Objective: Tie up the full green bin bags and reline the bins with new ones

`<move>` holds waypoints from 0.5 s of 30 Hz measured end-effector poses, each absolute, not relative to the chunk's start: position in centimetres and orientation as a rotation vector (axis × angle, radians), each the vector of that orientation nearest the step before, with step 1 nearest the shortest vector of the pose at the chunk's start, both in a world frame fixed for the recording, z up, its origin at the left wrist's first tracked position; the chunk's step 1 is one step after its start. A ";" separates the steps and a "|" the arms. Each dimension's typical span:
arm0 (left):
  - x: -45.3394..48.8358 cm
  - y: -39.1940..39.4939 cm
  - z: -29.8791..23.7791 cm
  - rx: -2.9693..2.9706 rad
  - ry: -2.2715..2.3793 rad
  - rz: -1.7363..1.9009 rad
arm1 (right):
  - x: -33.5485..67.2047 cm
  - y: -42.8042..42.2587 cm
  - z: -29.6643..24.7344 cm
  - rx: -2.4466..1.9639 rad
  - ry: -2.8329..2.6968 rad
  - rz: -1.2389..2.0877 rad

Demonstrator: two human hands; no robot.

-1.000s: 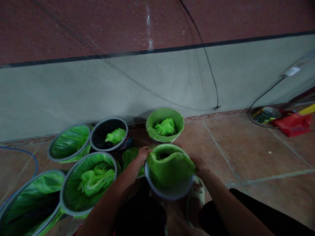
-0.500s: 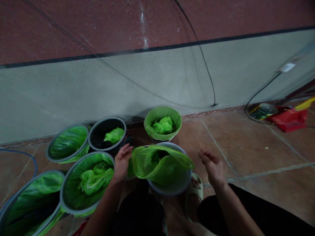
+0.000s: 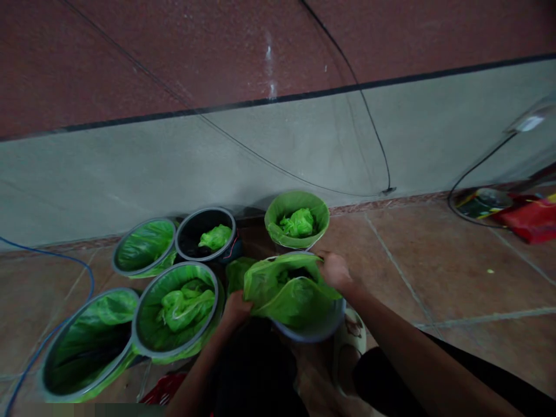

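A green plastic bag (image 3: 286, 301) lies loosely over a pale bucket (image 3: 310, 333) between my feet, its mouth partly spread. My left hand (image 3: 238, 308) pinches the bag's left edge. At the far right of the bag's mouth, my right hand (image 3: 335, 270) is closed on the edge; its fingertips are partly hidden. Behind this bucket stands another one lined with green plastic (image 3: 319, 205), with a crumpled green bag (image 3: 299, 223) inside.
Several buckets with green liners, such as a round one (image 3: 141, 341), stand on the left. Among them is a dark bucket (image 3: 191, 223). A blue hose (image 3: 92, 284) runs along the left floor. A red dustpan (image 3: 532, 220) and a cable (image 3: 456, 185) lie near the wall at right.
Both hands have come inward to the bag's edges and closed on them; before, the right hand was apart from it. The view has shifted slightly to the left.
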State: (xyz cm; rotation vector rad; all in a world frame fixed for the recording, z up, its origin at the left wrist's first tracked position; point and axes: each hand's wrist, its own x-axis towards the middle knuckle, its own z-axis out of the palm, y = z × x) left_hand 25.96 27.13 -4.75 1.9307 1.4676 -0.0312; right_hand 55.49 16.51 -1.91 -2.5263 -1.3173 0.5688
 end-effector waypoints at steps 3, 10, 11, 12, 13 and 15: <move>24.8 28.0 -3.8 1.908 1.496 0.033 | 57.8 15.1 -0.6 -2.461 -1.130 0.464; 25.3 29.3 -2.0 1.848 1.607 0.107 | 60.2 13.1 0.2 -2.358 -0.828 0.598; 25.6 29.2 -1.8 1.862 1.623 0.080 | 60.3 12.9 0.2 -2.370 -0.818 0.594; 25.8 29.1 -1.5 1.887 1.635 0.053 | 60.4 12.8 0.1 -2.389 -0.802 0.595; 25.9 29.0 -1.2 1.925 1.649 0.025 | 60.5 12.7 0.0 -2.416 -0.787 0.600; 26.2 28.8 -0.6 2.024 1.690 -0.043 | 60.6 12.4 0.1 -2.495 -0.793 0.601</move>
